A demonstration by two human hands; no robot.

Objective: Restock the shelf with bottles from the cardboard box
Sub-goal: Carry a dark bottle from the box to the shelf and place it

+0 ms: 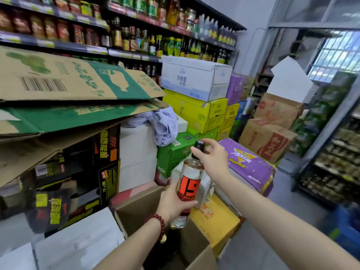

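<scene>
Both hands [175,199] grip bottle [190,184] above seemingly open cardboard box [136,215].

You face a pale wall [253,14] at the aisle's end. Right of it, a barred window [337,53] lets in daylight. Below the window, a glass-door cooler [339,152] stands on grey floor [282,193]. Left of the wall, stacked cartons [196,106] crowd the aisle.

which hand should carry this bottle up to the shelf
Probably left: the left hand wraps the bottle body, while the right hand only pinches the cap.
</scene>
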